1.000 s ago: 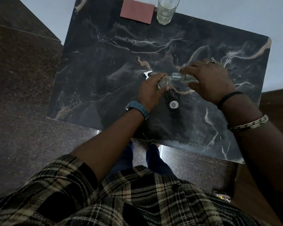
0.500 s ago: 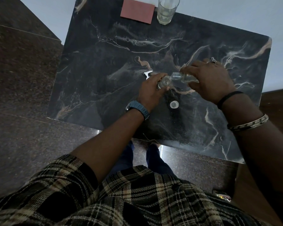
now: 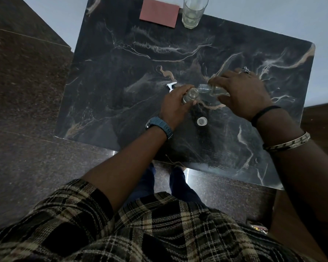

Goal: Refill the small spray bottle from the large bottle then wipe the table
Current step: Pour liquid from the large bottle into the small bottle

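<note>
Left hand (image 3: 175,108) grip grasps small clear spray bottle (image 3: 190,95); right hand (image 3: 242,93) grip grasps tilted clear large bottle (image 3: 214,90). Labels illegible.

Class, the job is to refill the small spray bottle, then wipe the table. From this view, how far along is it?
Done: a white cap and the white spray head lie loose on the dark marbled table. In hand: the right hand tips the clear large bottle into the small clear bottle held by the left hand. Left: recapping and wiping; the pink cloth lies untouched.
</note>
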